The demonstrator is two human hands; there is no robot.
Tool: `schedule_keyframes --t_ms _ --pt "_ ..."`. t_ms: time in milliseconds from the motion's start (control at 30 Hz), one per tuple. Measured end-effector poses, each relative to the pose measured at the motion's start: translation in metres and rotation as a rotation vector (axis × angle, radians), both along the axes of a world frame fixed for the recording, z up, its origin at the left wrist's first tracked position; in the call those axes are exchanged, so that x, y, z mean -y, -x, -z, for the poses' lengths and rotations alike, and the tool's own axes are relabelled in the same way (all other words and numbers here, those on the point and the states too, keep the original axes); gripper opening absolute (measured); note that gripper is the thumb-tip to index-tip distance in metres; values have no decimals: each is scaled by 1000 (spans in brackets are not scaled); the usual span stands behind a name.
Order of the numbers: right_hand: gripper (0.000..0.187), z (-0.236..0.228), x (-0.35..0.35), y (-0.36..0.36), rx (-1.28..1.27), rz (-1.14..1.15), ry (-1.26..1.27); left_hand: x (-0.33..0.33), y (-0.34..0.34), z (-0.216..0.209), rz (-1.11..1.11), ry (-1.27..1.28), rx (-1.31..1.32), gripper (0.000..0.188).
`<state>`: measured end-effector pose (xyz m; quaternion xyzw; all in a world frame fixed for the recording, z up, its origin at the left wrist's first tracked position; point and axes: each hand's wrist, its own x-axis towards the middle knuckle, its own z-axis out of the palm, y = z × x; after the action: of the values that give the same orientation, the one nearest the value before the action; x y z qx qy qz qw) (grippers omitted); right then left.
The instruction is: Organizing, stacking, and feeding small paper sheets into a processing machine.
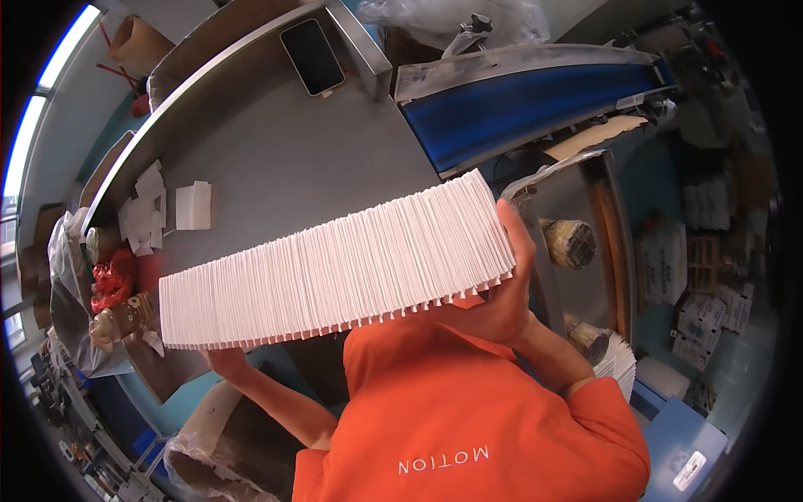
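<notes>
A long row of white folded paper sheets (335, 261), packed tightly on edge like napkins, stretches between my hands above the near part of the grey metal table. My right hand (507, 293) is closed round its right end, fingers along the end face and palm beneath. Under the left end, my left hand (224, 360) supports the row from below; most of its fingers are hidden by the paper. The row tilts, its right end higher in view. Past its left end, a small white paper stack (194, 207) lies on the table (268, 159) beside loose white scraps (144, 211).
A dark-screened phone (312, 57) lies at the table's far end. A blue conveyor belt (535, 107) runs off to the far right. Red plastic (113, 280) sits at the left edge. A large brown roll (209, 435) in clear plastic stands below left.
</notes>
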<state>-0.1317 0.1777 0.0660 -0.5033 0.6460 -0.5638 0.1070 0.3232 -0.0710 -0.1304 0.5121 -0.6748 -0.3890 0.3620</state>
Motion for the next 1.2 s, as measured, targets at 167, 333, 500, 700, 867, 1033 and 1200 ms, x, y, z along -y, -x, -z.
schedule_keyframes --t_ms 167,333,500,700,867,1033,1200 --pt "121 -2 1 -2 27 19 -5 12 41 -43 -30 -395 -850 59" --pt "124 -7 11 -4 113 161 -152 44 77 -63 -17 -314 -733 80" --pt "111 5 27 2 266 313 -139 88 203 -167 402 -194 -589 96" --pt "112 48 63 22 578 413 -766 173 271 -169 522 -409 48 96" --pt "123 60 142 39 459 296 -930 262 269 -129 465 -503 424 130" --pt "125 62 223 44 367 226 -907 294 245 -138 209 -496 386 129" --pt "90 89 261 76 -160 417 -286 293 236 -149 216 -419 444 125"
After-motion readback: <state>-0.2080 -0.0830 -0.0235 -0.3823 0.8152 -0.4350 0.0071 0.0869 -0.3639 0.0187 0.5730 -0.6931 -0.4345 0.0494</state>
